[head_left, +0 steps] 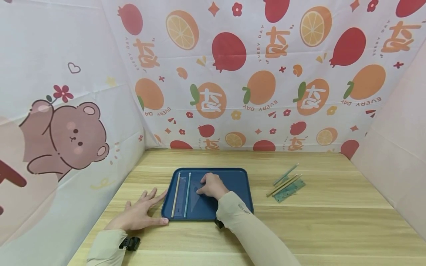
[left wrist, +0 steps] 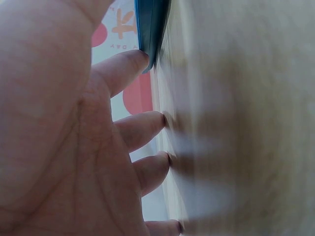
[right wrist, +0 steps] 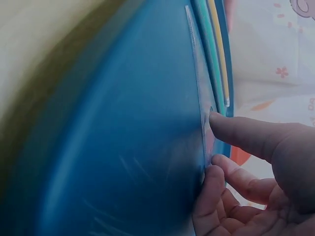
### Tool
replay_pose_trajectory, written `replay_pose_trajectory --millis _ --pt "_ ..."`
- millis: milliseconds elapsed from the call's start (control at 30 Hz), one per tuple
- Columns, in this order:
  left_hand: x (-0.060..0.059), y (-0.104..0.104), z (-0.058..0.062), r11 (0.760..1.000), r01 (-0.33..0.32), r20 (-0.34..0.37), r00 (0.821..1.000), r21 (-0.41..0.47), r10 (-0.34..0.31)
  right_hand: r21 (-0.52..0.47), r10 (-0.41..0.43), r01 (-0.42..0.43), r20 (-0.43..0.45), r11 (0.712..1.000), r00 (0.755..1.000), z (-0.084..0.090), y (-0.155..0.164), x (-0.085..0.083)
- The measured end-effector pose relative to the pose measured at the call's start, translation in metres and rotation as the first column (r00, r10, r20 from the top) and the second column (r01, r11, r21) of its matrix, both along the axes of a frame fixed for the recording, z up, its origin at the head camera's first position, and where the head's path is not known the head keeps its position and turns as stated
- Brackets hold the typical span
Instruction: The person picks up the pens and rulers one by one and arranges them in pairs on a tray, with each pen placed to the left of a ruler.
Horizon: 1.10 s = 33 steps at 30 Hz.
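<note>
A dark blue tray (head_left: pixel 234 184) lies on the wooden table. Along its left side lie a pale wooden pencil (head_left: pixel 175 194), a clear straight ruler (head_left: pixel 181 197) and a teal pencil (head_left: pixel 187 194). My right hand (head_left: pixel 209 186) is inside the tray. Its index finger and thumb pinch the edge of a clear set square (right wrist: pixel 201 105) that lies flat on the tray floor (right wrist: pixel 123 147). My left hand (head_left: pixel 142 211) rests flat on the table with fingers spread. Its thumb touches the tray's front left corner (left wrist: pixel 150 24).
To the right of the tray, a green ruler (head_left: pixel 289 190) and a few pencils (head_left: pixel 284 181) lie on the table. Printed cloth walls close the table in at the left, back and right. Bare wood lies in front of the tray.
</note>
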<state>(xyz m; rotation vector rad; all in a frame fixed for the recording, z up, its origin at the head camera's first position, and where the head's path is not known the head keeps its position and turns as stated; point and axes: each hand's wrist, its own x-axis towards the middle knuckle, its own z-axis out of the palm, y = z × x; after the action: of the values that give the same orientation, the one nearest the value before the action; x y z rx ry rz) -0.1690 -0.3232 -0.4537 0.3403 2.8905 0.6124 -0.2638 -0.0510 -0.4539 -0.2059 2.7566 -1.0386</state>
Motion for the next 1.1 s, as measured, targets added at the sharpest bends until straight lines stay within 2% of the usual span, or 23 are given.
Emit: replay_pose_trajectory --millis 367,700,967,1100 --pt "0.0 0.001 0.001 1.0 0.002 0.001 1.0 0.0 -0.002 0.024 0.018 -0.017 -0.033 1.0 0.999 0.006 -0.006 0.007" --pt "-0.002 0.002 0.001 1.0 0.02 -0.017 1.0 -0.021 -0.02 0.057 0.031 -0.027 -0.068 0.998 0.997 0.0 -0.008 0.006" --pt "-0.001 -0.002 -0.002 1.0 -0.002 0.011 1.0 -0.026 0.002 0.057 0.036 -0.033 -0.063 0.998 0.997 -0.001 -0.014 0.007" --pt "-0.004 0.0 -0.001 1.0 0.007 0.006 1.0 -0.018 -0.007 0.058 0.03 -0.026 -0.064 0.998 0.998 0.0 -0.01 0.007"
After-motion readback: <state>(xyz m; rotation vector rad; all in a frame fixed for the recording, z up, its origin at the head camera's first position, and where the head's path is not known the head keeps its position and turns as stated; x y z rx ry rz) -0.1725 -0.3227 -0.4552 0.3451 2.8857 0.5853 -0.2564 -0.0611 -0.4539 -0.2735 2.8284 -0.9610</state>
